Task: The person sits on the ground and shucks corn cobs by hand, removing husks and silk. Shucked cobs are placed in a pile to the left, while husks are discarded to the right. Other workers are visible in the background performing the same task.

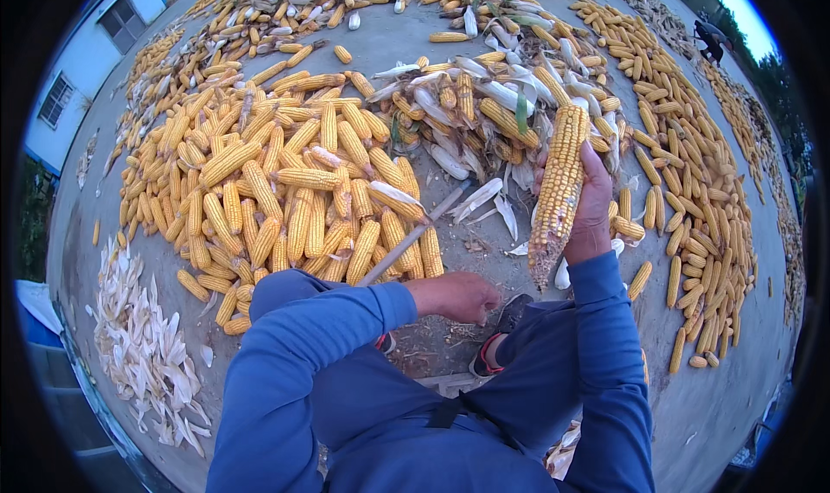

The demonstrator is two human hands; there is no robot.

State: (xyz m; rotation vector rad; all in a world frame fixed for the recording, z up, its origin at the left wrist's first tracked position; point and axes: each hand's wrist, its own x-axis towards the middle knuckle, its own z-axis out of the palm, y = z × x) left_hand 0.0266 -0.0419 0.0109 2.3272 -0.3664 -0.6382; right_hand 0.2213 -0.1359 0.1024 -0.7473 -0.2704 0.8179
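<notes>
My right hand (591, 198) is closed around a large husked ear of corn (561, 181), whose tapered, discoloured tip points down toward my shoe. My left hand (462, 298) hangs over the ground between my knees, fingers curled; whether it holds something small cannot be told. A grey stick or pipe (415, 233) runs slantwise beside it, its lower end hidden behind my left sleeve. In front and to the left lies a big heap of husked yellow ears (279, 181). Ahead is a pile of corn with pale husks (480, 104), some ears still partly wrapped.
Loose dry husks (146, 344) lie in a heap at the left. A long band of husked ears (700, 214) spreads along the right. Farther off are more corn piles, a white building (91, 52) at upper left and another person (712, 39) at upper right. My shoe (489, 357) rests between the piles.
</notes>
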